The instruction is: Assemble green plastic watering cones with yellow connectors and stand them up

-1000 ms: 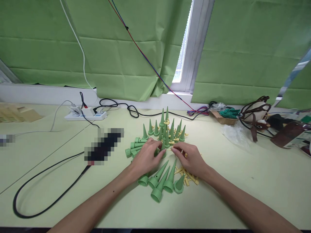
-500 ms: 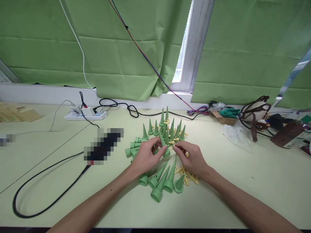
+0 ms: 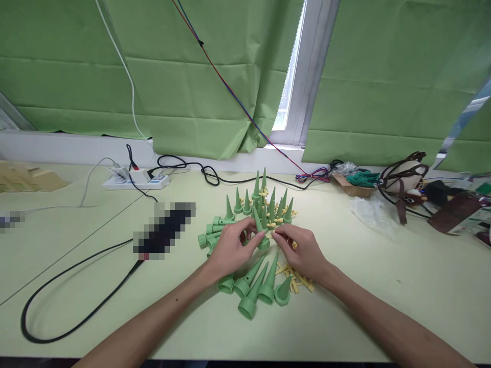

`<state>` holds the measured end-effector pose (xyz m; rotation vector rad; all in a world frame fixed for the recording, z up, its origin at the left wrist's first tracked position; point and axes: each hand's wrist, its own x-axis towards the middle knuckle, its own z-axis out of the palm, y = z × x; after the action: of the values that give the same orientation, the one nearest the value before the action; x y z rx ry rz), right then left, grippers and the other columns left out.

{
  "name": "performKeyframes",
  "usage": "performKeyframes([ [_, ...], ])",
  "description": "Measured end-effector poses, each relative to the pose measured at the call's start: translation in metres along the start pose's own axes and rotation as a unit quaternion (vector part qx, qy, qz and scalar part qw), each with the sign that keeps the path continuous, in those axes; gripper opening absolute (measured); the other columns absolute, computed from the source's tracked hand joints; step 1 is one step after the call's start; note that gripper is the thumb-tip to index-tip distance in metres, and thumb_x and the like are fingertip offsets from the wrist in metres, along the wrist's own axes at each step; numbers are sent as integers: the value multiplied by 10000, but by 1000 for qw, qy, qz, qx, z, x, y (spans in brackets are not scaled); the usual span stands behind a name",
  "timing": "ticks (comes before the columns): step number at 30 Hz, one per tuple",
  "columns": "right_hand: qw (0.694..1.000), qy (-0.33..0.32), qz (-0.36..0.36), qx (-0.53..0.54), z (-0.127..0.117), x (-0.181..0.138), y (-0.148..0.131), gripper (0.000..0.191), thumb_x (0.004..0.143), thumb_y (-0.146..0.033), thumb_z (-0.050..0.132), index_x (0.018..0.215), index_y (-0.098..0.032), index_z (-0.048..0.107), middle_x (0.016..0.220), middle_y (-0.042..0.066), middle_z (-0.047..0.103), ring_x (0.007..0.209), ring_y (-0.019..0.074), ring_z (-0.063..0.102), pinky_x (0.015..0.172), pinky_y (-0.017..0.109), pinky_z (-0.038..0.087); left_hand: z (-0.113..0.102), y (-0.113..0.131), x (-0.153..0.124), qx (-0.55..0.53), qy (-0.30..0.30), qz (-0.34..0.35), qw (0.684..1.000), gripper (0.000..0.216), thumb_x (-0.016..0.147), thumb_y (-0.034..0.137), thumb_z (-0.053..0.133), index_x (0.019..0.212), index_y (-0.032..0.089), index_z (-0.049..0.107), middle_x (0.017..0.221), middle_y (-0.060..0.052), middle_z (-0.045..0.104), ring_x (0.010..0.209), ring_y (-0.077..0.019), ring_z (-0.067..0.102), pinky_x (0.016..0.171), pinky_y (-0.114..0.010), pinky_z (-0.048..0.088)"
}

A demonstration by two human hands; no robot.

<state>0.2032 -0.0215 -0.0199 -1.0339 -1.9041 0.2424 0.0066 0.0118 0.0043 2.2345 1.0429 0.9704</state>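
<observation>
My left hand (image 3: 237,245) is closed on a green plastic cone spike (image 3: 259,225), its tip pointing up and tilted a little left. Close to the spike's base, my right hand (image 3: 301,248) pinches a small yellow plastic valve piece (image 3: 271,234), mostly covered by the fingers. Behind both hands stand several upright green spikes (image 3: 288,210), some with yellow pieces fitted in their sides. More green spikes (image 3: 253,299) lie loose in front of the hands, and others (image 3: 215,230) lie to the left. Under my right wrist is a pile of yellow pieces (image 3: 295,278).
A black, pixelated device (image 3: 164,232) with a looping cable lies at left. Behind it sits a white power strip (image 3: 134,179). To the right are a clear plastic bag (image 3: 374,212), a cardboard box (image 3: 351,186) and a brown-strapped bag (image 3: 406,184). Green curtains (image 3: 192,102) hang behind the table.
Both hands stay nearly in place with the spike and the yellow piece held close together. The view has shifted very slightly.
</observation>
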Motion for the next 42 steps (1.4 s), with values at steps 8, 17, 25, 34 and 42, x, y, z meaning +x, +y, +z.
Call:
performKeyframes([
  [8,1000,-11,-7,0,0,1,-1,164,979,-214,505,855,-174,604,707,15,592,602,133,484,588,260,391,0,0,-2,4,-16,1,1000,231,937,349,557,781,186,504,692,35,528,619,-114,452,561,-230,348],
  [17,1000,-9,-11,-3,1,0,-1,159,976,-205,511,847,-178,599,691,5,577,587,129,472,576,256,380,0,0,-1,-17,-16,-3,1000,231,935,347,554,777,184,509,688,33,522,614,-115,453,553,-236,346],
  [25,1000,-9,-8,-3,0,0,-1,165,979,-215,505,844,-187,595,687,4,576,587,133,480,574,260,384,0,-1,-1,-41,-24,-15,999,253,940,387,546,788,188,513,712,21,533,637,-130,479,563,-248,358],
  [34,1000,-13,-12,-7,0,0,-1,152,974,-201,507,851,-183,595,687,0,567,588,128,480,571,254,379,0,2,-1,-15,-20,6,1000,219,937,350,553,799,182,524,704,25,536,615,-115,463,548,-235,351],
  [42,1000,-24,0,-4,0,-1,-1,173,981,-219,491,843,-186,589,674,1,552,582,133,465,575,262,378,-1,1,-2,-4,-18,34,999,186,935,314,566,811,179,534,710,26,562,623,-113,492,563,-224,375],
])
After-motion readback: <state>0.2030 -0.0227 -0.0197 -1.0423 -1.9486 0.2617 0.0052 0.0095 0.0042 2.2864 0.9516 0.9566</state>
